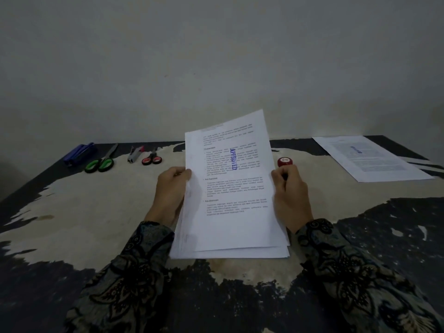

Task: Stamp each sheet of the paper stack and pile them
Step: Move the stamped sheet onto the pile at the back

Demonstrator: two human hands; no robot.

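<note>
Head view gave us the stack of paper (230, 251) at the middle of the table (84, 212), its near edge lying on the worn pale patch of the surface and its sheets fanned slightly at the bottom. The top sheet (230, 179) was raised at its far end, tilted up toward the wall (216, 56), and it carried a blue stamp mark (233, 159) reading APPROVED running sideways across the printed text. Our left hand (171, 188) grasped the left edge of the paper, thumb on top and fingers behind. Our right hand (289, 195) pinched the right edge of that sheet with the thumb and was also curled around the stamp (285, 162), whose red round top showed just beyond the knuckles. Both forearms wore dark patterned sleeves (348, 272). Well apart at the far right of the table lay a stamped sheet (370, 157), flat, with a small blue mark near its middle. Along the far left edge we saw a blue stapler (79, 152), green-handled scissors (101, 163), a staple remover (134, 153) and small red-handled scissors (151, 159), set in a row.
</note>
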